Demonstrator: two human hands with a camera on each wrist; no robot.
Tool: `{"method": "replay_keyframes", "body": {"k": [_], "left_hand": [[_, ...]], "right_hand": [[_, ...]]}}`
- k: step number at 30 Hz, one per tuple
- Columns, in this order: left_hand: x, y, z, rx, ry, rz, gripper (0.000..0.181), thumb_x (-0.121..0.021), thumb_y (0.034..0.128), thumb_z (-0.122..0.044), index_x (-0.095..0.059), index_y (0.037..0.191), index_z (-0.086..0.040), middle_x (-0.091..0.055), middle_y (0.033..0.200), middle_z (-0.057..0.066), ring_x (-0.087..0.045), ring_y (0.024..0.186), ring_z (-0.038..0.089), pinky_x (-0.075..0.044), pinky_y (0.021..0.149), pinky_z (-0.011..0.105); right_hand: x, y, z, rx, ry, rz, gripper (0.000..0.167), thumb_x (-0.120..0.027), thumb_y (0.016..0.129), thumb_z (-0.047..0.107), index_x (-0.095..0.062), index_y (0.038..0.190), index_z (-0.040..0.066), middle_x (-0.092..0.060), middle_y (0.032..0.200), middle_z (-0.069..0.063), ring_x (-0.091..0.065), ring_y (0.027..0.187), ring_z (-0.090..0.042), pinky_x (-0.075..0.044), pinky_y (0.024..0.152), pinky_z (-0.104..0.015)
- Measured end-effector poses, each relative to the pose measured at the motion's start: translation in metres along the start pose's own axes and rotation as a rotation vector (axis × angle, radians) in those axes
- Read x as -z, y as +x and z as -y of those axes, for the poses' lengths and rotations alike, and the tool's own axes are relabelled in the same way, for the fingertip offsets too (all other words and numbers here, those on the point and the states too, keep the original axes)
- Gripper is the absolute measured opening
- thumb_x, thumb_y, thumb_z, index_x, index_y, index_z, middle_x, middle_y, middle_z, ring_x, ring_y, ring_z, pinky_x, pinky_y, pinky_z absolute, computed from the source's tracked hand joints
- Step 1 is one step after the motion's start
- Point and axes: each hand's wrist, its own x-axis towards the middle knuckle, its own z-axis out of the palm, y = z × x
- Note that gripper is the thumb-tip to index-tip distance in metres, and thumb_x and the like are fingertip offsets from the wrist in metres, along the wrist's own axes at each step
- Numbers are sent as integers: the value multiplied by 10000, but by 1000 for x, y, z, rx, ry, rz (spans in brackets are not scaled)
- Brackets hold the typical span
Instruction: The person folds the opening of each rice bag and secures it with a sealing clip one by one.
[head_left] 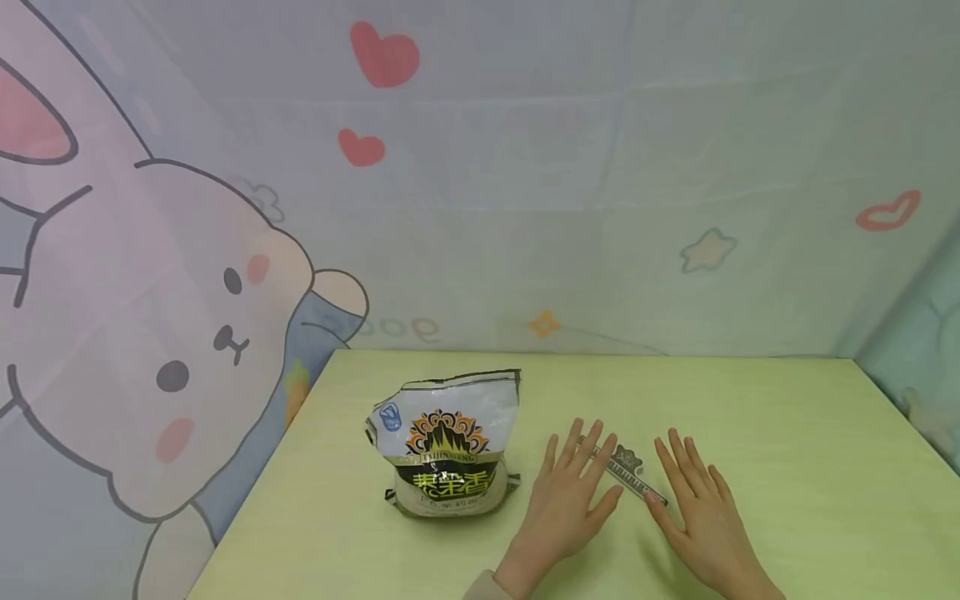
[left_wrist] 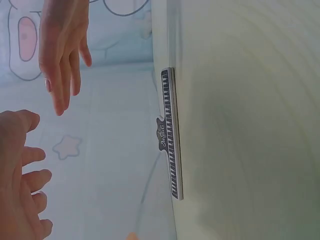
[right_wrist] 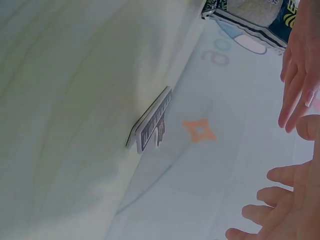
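Observation:
A long flat clip point(head_left: 630, 477) printed with piano keys lies on the table, a dark bear-shaped tab on its far edge. In the left wrist view the clip point(left_wrist: 171, 135) shows its key pattern full length; in the right wrist view the clip point(right_wrist: 152, 121) appears end-on, with two plates at an angle. My left hand point(head_left: 566, 508) hovers at its left, fingers spread and straight, holding nothing. Over to the clip's right, my right hand point(head_left: 705, 517) is also held out with straight fingers and grips nothing. Both hands appear raised above the tabletop.
A plump white bag point(head_left: 450, 467) with a black and gold label stands on the table, left of my left hand. The pale green table point(head_left: 787, 417) reaches back to a printed cloth backdrop point(head_left: 525, 250) with a rabbit and hearts.

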Motion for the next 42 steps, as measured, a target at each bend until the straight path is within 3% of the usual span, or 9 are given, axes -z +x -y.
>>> {"method": "replay_keyframes", "body": {"k": [7, 17, 26, 30, 33, 42], "left_hand": [[4, 1, 1, -12, 2, -23, 531, -384, 929, -423, -288, 1397, -193, -263, 1465, -6, -225, 1361, 223, -271, 1068, 438], [2, 0, 4, -53, -20, -174, 517, -517, 878, -354, -391, 1346, -175, -363, 1416, -2, -262, 1347, 221, -294, 1059, 425], [4, 0, 5, -71, -72, -233, 468, -562, 853, -310, -470, 1289, -166, -439, 1364, 9, -337, 1310, 236, -300, 1057, 419], [5, 0, 7, -78, -93, -261, 434, -570, 849, -278, -500, 1263, -166, -477, 1333, 11, -348, 1305, 228, -310, 1051, 419], [6, 0, 8, -82, -92, -294, 414, -571, 846, -261, -516, 1246, -169, -497, 1311, 1, -364, 1295, 223, -316, 1048, 414], [8, 2, 16, -132, -55, -417, 394, -588, 827, -221, -546, 1210, -138, -539, 1268, 14, -432, 1246, 240, -362, 1012, 425]], "right_hand": [[3, 1, 2, 15, 59, -32, 650, -547, 874, 237, -208, 1422, 155, -147, 1497, -78, -87, 1391, -239, -145, 1042, -603], [4, 2, 7, 42, 136, -95, 611, -581, 851, 189, -302, 1391, 124, -258, 1463, -91, -201, 1367, -231, -253, 987, -587], [4, 4, 9, 85, 117, -133, 617, -592, 842, 161, -306, 1389, 136, -336, 1421, -130, -244, 1353, -192, -249, 1063, -423], [5, 4, 9, 105, 121, -133, 616, -600, 836, 147, -318, 1384, 134, -343, 1419, -118, -238, 1353, -148, -167, 1101, -229], [6, 6, 9, 123, 125, -135, 626, -612, 827, 136, -322, 1382, 140, -352, 1416, -103, -250, 1347, -135, -72, 1049, -83], [7, 9, 11, 141, 165, -146, 615, -626, 815, 108, -354, 1366, 137, -368, 1410, -74, -282, 1329, -108, -102, 1034, -61]]}}
